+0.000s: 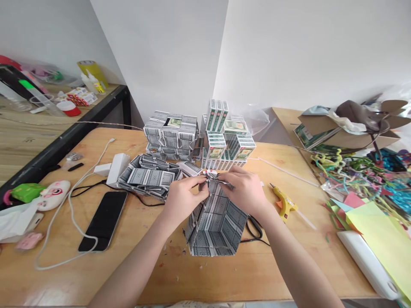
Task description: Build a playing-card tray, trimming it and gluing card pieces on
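A hollow box built of grey patterned playing cards (215, 222) stands tilted on the table in front of me, its inside facing me. At its far upper edge my left hand (184, 196) pinches the card rim between thumb and fingers. My right hand (245, 190) grips the same rim from the other side, close to the left. A little red and white card face shows between the fingertips. Just left of the hands lies a pile of folded card pieces (150, 175). Behind stand a finished-looking card block (171, 132) and stacked boxed card decks (224, 137).
A yellow glue gun (283, 203) with a glue stick lies at right, and black scissor handles (255, 226) show beside the box. Left are a phone (104, 220), a white cable (72, 214) and a white charger (117, 170). Coloured paper (379, 231) and pipe cleaners (340, 162) lie far right.
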{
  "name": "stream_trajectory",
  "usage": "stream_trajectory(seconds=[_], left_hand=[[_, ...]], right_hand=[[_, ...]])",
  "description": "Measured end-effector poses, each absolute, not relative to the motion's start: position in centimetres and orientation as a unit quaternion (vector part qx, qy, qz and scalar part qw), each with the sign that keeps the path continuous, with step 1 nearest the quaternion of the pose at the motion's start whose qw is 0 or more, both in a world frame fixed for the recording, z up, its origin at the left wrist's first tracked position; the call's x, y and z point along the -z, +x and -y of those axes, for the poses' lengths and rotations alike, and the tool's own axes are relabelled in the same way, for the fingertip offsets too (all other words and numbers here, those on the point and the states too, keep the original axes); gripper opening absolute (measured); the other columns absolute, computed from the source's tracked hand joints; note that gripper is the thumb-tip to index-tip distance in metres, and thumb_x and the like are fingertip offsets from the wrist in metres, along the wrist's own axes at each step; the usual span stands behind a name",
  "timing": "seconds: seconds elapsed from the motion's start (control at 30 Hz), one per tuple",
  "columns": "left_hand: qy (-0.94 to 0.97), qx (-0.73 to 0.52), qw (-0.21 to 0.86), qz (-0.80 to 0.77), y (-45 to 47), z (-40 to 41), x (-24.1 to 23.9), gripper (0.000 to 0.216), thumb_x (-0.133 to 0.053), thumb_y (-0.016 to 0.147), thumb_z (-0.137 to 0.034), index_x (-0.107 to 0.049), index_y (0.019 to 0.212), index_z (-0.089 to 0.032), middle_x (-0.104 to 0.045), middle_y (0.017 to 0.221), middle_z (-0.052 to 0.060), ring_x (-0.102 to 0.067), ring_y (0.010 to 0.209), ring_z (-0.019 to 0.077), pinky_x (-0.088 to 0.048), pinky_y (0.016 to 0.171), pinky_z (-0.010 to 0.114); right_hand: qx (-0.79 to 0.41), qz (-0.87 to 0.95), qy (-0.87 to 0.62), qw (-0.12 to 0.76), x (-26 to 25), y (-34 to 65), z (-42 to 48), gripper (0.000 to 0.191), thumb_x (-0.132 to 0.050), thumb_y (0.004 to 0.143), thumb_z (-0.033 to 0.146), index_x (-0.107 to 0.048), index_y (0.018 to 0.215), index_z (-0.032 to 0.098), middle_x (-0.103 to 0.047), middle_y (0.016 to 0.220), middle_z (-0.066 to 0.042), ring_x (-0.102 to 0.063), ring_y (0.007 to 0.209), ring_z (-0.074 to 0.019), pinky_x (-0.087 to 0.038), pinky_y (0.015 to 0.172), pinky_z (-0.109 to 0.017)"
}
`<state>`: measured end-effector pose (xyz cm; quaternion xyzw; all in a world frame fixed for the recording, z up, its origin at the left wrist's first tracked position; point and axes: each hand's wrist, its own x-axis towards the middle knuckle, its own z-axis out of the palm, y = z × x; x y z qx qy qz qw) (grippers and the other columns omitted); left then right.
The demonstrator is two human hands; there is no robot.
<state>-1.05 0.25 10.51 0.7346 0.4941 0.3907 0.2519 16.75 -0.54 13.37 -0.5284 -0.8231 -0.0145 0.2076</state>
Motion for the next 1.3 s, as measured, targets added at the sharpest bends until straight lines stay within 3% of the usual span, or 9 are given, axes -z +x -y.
stream_trajectory(seconds=[0.27, 0.37, 0.73, 0.93, 1.17, 1.3], left_hand=[[0.702, -0.376, 0.389, -0.463, -1.4, 0.5, -10.2, 0.039, -0.057, 0.072, -0.016, -0.061, 0.110, -0.017, -0.064, 0.113, 0.003, -0.061, 0.102, 0.0182, -0.049, 0.094, 0.030], [0.684, -0.379, 0.414, -0.466, -1.3, 0.6, -10.0, 0.038, -0.056, 0.072, -0.015, -0.061, 0.110, -0.017, -0.064, 0.114, 0.003, -0.061, 0.103, 0.0171, -0.049, 0.094, 0.029], [0.714, -0.389, 0.265, -0.518, -0.5, 0.4, -10.2, 0.025, -0.059, 0.069, -0.015, -0.066, 0.093, -0.019, -0.070, 0.095, 0.002, -0.065, 0.087, 0.0176, -0.051, 0.085, 0.031], [0.725, -0.388, 0.243, -0.515, -0.2, -0.1, -10.4, 0.019, -0.060, 0.070, -0.016, -0.067, 0.087, -0.018, -0.071, 0.089, 0.002, -0.066, 0.082, 0.0180, -0.052, 0.080, 0.031], [0.708, -0.411, 0.337, -0.465, -0.6, 0.6, -9.7, 0.025, -0.053, 0.079, -0.020, -0.063, 0.102, -0.020, -0.066, 0.106, 0.003, -0.063, 0.095, 0.0159, -0.053, 0.082, 0.028], [0.731, -0.399, 0.294, -0.469, -0.6, 2.5, -8.2, 0.026, -0.058, 0.078, -0.024, -0.062, 0.104, -0.022, -0.058, 0.120, 0.005, -0.055, 0.110, 0.0200, -0.049, 0.092, 0.033]], right_hand=[[-0.002, 0.812, -0.539, 0.225, -12.9, 17.2, 0.5, 0.015, -0.053, 0.078, 0.017, -0.068, 0.080, 0.018, -0.063, 0.074, -0.004, -0.058, 0.068, -0.0136, -0.040, 0.060, -0.022], [-0.006, 0.811, -0.539, 0.228, -12.8, 17.3, 0.6, 0.014, -0.054, 0.078, 0.017, -0.068, 0.081, 0.018, -0.064, 0.075, -0.004, -0.058, 0.070, -0.0136, -0.041, 0.062, -0.022], [0.000, 0.814, -0.535, 0.226, -13.0, 17.2, 0.8, 0.015, -0.053, 0.078, 0.016, -0.068, 0.081, 0.018, -0.064, 0.073, -0.004, -0.057, 0.067, -0.0134, -0.040, 0.060, -0.022], [-0.001, 0.811, -0.545, 0.214, -12.9, 17.3, 0.8, 0.016, -0.052, 0.079, 0.018, -0.068, 0.081, 0.018, -0.064, 0.073, -0.004, -0.057, 0.068, -0.0135, -0.039, 0.060, -0.022], [-0.026, 0.789, -0.590, 0.168, -12.8, 17.8, 0.1, 0.016, -0.050, 0.080, 0.023, -0.067, 0.082, 0.021, -0.064, 0.080, -0.003, -0.058, 0.074, -0.0141, -0.038, 0.063, -0.022], [-0.034, 0.766, -0.629, 0.127, -12.7, 17.8, -0.3, 0.016, -0.049, 0.079, 0.026, -0.065, 0.081, 0.022, -0.063, 0.078, -0.003, -0.058, 0.074, -0.0150, -0.036, 0.062, -0.022]])
